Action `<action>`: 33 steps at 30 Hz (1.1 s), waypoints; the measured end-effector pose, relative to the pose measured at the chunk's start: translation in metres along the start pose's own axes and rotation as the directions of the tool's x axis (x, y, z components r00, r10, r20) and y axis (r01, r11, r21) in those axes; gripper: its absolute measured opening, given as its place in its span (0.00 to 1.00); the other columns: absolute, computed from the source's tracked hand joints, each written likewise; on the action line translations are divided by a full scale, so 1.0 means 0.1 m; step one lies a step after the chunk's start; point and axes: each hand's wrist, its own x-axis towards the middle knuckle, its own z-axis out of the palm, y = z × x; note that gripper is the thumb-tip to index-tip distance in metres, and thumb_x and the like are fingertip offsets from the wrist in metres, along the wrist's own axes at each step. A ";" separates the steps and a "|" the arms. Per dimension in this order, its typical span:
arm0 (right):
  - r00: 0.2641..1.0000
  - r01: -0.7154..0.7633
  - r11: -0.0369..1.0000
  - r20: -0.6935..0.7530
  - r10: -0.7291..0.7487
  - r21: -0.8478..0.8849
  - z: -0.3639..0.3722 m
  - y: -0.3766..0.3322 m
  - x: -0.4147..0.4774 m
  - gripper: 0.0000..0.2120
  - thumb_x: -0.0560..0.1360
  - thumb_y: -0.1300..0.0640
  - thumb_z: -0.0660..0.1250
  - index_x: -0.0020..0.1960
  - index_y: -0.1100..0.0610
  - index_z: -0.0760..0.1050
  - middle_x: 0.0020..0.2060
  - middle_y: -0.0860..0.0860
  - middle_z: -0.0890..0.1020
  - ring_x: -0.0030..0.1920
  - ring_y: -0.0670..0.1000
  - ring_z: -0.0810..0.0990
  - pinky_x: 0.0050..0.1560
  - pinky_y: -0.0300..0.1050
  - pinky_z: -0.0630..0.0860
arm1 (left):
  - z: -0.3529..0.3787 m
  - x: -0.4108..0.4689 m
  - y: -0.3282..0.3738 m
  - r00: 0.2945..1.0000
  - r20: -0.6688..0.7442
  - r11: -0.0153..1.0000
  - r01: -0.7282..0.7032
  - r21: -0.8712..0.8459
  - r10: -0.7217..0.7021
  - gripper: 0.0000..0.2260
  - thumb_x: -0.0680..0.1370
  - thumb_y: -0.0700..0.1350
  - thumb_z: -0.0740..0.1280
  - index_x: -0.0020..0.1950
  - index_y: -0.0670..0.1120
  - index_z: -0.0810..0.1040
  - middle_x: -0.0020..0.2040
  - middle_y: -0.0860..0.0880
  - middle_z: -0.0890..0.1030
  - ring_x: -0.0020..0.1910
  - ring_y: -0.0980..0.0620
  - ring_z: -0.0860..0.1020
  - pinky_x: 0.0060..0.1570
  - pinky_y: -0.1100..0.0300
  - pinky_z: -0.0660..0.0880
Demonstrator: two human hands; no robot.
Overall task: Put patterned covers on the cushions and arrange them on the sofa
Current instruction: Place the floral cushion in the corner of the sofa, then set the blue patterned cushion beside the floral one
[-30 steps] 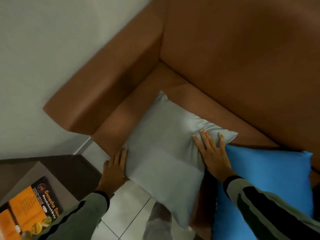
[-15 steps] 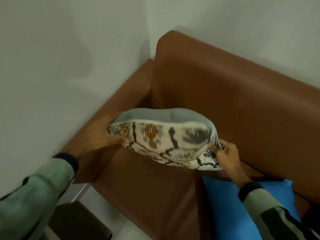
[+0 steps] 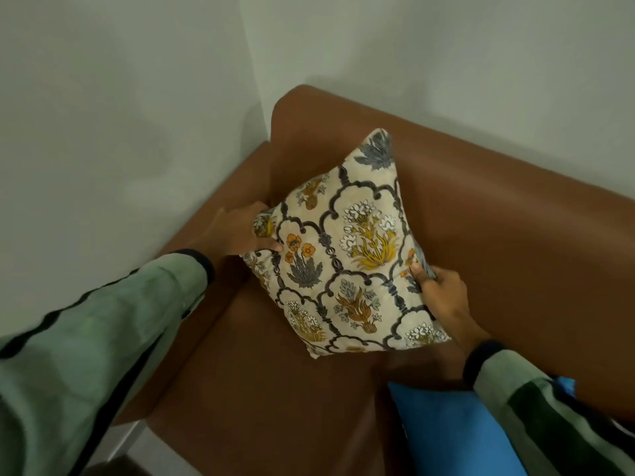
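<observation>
A cushion in a cream cover with a floral pattern [image 3: 343, 255] stands tilted in the corner of the brown sofa [image 3: 498, 252], its patterned face toward me and its top corner against the backrest. My left hand [image 3: 245, 230] grips its left edge, thumb on the front. My right hand [image 3: 441, 290] holds its right edge, fingers curled around the side. A plain blue cushion [image 3: 453, 431] lies on the seat at the lower right, partly under my right sleeve.
The sofa's left armrest [image 3: 220, 214] runs along a pale wall [image 3: 120, 115], and a second wall stands behind the backrest. A strip of floor [image 3: 123, 438] shows at the lower left beside the sofa.
The cushion lay grey side up on the seat edge a second ago. I lifted it, turned its patterned face toward me and stood it in the sofa's corner. Both hands kept hold of it.
</observation>
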 end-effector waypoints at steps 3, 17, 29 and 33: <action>0.998 0.055 0.998 -0.007 -0.055 -0.018 0.04 -0.03 0.12 0.17 0.77 0.44 0.64 0.39 0.55 0.81 0.34 0.54 0.84 0.40 0.56 0.84 0.45 0.52 0.80 | 0.06 0.04 -0.11 0.998 -0.056 1.000 0.030 0.005 -0.030 0.38 0.66 0.69 0.71 0.68 0.50 0.70 0.67 0.46 0.76 0.66 0.44 0.72 0.67 0.44 0.61; 0.978 0.204 0.910 0.041 -0.203 -0.361 -0.36 0.12 0.14 0.22 0.77 0.38 0.60 0.64 0.51 0.70 0.58 0.54 0.80 0.62 0.59 0.73 0.62 0.58 0.62 | 0.47 -0.40 0.15 0.922 -0.386 0.996 0.051 0.070 -0.020 0.32 0.74 0.57 0.69 0.74 0.48 0.62 0.69 0.38 0.69 0.69 0.39 0.65 0.66 0.37 0.60; 0.970 0.104 0.763 0.236 0.065 -0.638 -1.59 3.12 -2.12 0.53 0.55 0.55 0.78 0.76 0.58 0.59 0.76 0.60 0.62 0.73 0.63 0.64 0.66 0.63 0.70 | 2.59 -1.81 2.01 0.879 0.162 0.869 -0.471 0.151 0.448 0.41 0.67 0.44 0.70 0.78 0.51 0.58 0.77 0.41 0.63 0.73 0.39 0.64 0.65 0.36 0.66; 0.914 0.349 0.620 0.402 -0.059 -0.702 -1.81 4.01 -2.65 0.59 0.52 0.48 0.74 0.78 0.55 0.50 0.77 0.60 0.56 0.76 0.60 0.58 0.71 0.57 0.61 | 3.19 -1.87 2.38 0.868 0.340 0.852 -0.455 0.259 0.360 0.43 0.71 0.48 0.70 0.80 0.50 0.48 0.80 0.41 0.53 0.76 0.38 0.58 0.68 0.37 0.63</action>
